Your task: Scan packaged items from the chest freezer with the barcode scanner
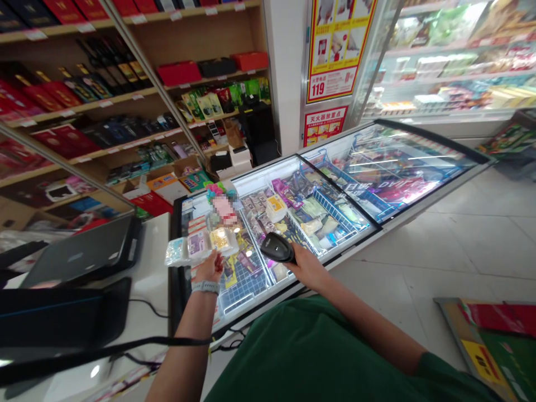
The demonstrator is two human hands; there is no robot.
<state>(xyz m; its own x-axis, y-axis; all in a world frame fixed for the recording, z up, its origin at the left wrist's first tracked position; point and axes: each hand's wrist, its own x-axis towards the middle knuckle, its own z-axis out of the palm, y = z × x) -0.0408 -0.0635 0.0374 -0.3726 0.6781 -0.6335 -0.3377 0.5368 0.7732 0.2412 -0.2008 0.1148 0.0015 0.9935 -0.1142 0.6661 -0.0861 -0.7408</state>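
In my right hand [305, 265] is a black handheld barcode scanner [277, 247], its head pointing left over the glass lid of the freezer [240, 298]. My left hand [210, 267], with a grey band [205, 287] on its wrist, has its fingers curled at the near edge of the packs. I cannot make out whether anything is between them. Three clear-wrapped packs lie side by side there: a blue one [176, 252], a purple one [198, 244] and a yellow one [223, 240]. Another yellow-labelled pack [276, 207] lies farther back on the glass.
On the left, a counter [153, 262] carries a dark monitor or terminal [84, 251]; a black cable crosses in front of my left forearm. Shelves [125, 92] with bottles and boxes stand behind. Frozen goods in wire baskets [330, 209] show through the glass. Cartons [494, 340] lie at lower right.
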